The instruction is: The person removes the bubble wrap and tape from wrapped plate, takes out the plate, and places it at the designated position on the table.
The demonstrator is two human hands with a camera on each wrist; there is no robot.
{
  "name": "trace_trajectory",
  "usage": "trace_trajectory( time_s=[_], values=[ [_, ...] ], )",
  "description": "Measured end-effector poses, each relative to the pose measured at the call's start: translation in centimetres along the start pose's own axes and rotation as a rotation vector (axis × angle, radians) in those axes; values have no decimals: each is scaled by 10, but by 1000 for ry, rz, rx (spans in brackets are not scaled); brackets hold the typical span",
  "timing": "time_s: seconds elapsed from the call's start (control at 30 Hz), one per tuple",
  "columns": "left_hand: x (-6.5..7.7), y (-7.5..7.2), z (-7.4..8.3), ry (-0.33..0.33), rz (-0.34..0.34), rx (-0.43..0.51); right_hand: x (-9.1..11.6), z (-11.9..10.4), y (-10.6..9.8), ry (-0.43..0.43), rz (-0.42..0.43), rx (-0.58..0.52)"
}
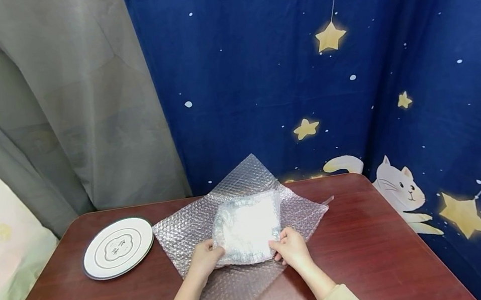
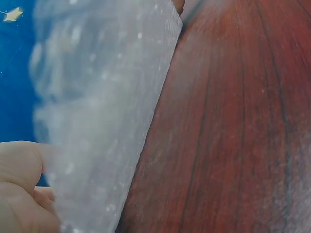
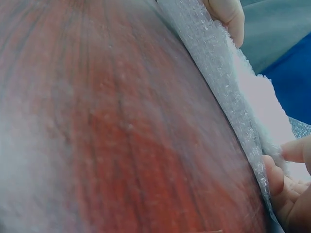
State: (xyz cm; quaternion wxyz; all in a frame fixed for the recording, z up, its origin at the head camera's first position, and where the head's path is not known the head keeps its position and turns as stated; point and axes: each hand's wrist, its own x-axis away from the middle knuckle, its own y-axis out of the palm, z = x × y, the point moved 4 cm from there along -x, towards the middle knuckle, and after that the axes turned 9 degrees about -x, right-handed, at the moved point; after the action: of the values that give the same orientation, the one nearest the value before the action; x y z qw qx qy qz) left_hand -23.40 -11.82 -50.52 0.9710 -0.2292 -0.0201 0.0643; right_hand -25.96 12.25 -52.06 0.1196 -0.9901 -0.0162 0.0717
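Observation:
A squarish, whitish bundle point(image 1: 248, 227) wrapped in bubble wrap lies over a larger bubble wrap sheet point(image 1: 187, 230), which is turned cornerwise. With thumb on top, my left hand point(image 1: 203, 258) grips the bundle's lower left corner. My right hand point(image 1: 293, 248) pinches its lower right corner between thumb and fingers. Bubble wrap point(image 2: 107, 121) fills much of the left wrist view and hides part of the left hand point(image 2: 22, 184). The right wrist view shows the right hand point(image 3: 291, 189) at the bundle's edge point(image 3: 265, 107). Whatever the wrap contains cannot be made out.
To the left on the reddish-brown wooden table point(image 1: 373, 254) lies a white plate point(image 1: 142, 234) with a dark rim and a line drawing. A grey curtain point(image 1: 94, 113) and a blue star-patterned curtain point(image 1: 248, 68) hang behind the table's far edge.

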Motion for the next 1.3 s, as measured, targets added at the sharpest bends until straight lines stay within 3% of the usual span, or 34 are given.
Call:
trace_trajectory(
  time_s=[0.3, 0.5, 0.77, 1.03, 1.3],
  values=[
    [0, 2, -3, -35, -39, 146, -2, -5, 0, -10, -11, 80],
    [-2, 3, -2, -34, -47, 154, -4, -6, 0, -2, -45, 114],
    [-6, 0, 1, -47, -48, 31, -8, -7, -4, 1, -76, 201],
    [-8, -7, 10, -48, -21, -299, -11, -9, -8, 17, -99, 250],
    [-10, -13, 16, -42, -20, -469, -13, -17, -14, -15, -123, 319]
  ],
)
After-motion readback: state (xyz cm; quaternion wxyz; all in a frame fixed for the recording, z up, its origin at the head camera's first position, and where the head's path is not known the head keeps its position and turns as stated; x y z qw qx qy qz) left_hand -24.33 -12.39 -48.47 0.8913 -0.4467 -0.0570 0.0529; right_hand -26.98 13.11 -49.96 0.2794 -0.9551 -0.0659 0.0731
